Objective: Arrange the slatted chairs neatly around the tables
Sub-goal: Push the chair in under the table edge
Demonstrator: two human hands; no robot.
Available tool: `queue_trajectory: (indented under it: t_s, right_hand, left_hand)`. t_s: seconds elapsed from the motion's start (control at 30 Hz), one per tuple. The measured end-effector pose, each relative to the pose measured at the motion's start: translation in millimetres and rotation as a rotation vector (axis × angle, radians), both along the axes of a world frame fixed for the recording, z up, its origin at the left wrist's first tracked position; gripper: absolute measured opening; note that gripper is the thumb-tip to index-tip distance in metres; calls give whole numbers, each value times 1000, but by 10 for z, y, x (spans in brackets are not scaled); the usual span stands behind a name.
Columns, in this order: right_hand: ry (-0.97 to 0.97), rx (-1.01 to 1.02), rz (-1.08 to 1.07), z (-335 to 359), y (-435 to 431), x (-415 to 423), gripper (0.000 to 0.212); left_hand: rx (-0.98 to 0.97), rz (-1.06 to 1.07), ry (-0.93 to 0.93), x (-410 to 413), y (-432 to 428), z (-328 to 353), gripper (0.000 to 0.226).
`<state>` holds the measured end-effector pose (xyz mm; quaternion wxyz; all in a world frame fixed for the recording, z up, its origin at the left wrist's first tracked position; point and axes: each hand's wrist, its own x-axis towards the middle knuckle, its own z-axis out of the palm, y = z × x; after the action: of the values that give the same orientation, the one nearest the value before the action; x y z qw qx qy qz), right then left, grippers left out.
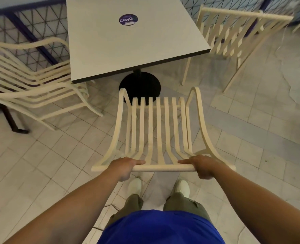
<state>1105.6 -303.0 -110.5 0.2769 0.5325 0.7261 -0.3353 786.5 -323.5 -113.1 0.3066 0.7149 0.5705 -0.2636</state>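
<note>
A cream slatted chair (158,124) stands in front of me, its seat pointing at the square grey table (110,50). My left hand (125,167) grips the top rail of its back on the left side. My right hand (202,166) grips the same rail on the right side. The chair's front edge is near the table's round black base (140,83), short of the tabletop's near edge. A second slatted chair (27,80) sits at the table's left side, tucked partly under it. A third slatted chair (233,37) stands at the table's right side.
A round purple sticker (128,19) lies on the tabletop. A dark blue mesh fence (31,32) runs behind the table and the left chair. A dark leg with a foot (13,124) stands on the pale tiled floor at the left. My white shoes (135,186) are just behind the chair.
</note>
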Motion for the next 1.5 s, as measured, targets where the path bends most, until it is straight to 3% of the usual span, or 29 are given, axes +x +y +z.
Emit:
queue_trajectory:
  t_s: [0.77,1.07,1.3,1.5]
  right_hand:
    - [20,-13,213,80,150,232,86]
    - [-32,-13,185,119,145,178,83]
    - [-27,-14,108,50,139,144,68]
    - [-55,-9,128,28,146,91,82]
  left_hand:
    - [-57,184,30,347,-356,44,86]
    - [-50,185,6,334,-338,63,87]
    - [-26,148,-12,310,-346,0,85]
    - [-25,155,-16,311,-346,7,86]
